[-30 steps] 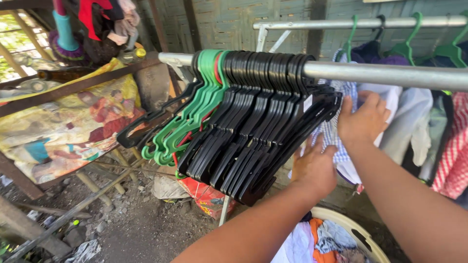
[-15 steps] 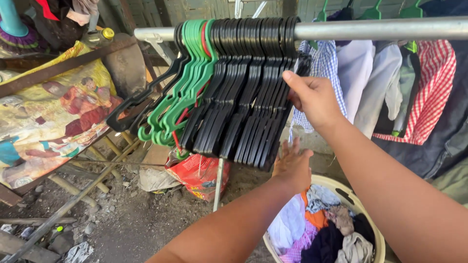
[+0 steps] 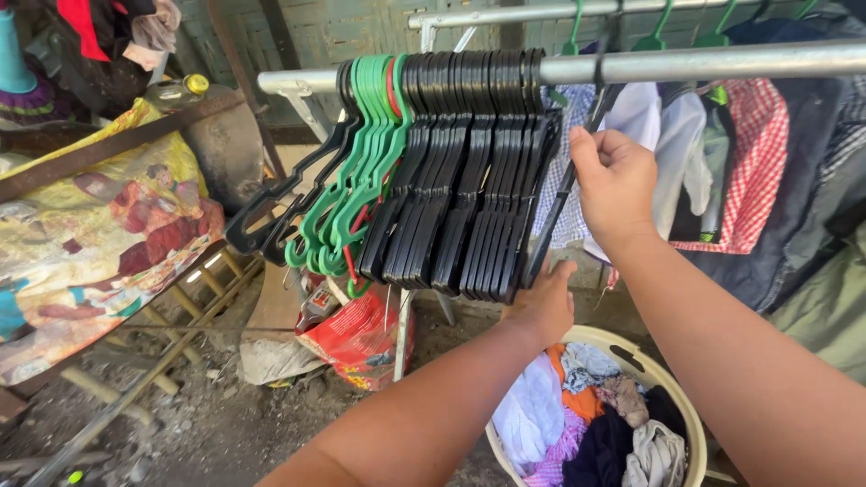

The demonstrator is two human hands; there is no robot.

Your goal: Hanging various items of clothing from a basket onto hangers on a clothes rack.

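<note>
- Black hanger (image 3: 561, 194), last of the bunch at the right end, hangs from the near metal rail (image 3: 704, 63) with its hook over the bar, slightly apart from the packed black hangers (image 3: 469, 171).
- Best handled, by judgement, with a lift straight up off the rail before any pull sideways, so the hook clears the bar without dragging its neighbours.
- Worth steadying the bunch from below meanwhile, to stop the next hanger tangling and following.
- Right hand (image 3: 618, 185): fingers curled shut around the upper arm of that single hanger, thumb up along it, just below the rail.
- Left hand (image 3: 546, 302): fingers hidden behind the lower tips of the bunch, so cannot tell how far open; seems to touch or rest just under the hanger ends.
- Green hangers (image 3: 361, 162) sit left of the black ones, further along the rail.
- Laundry basket (image 3: 678, 397), cream and full of mixed clothes, stands near, below both hands.
- Hung shirts (image 3: 713, 153) fill the right side behind the rail.
</note>
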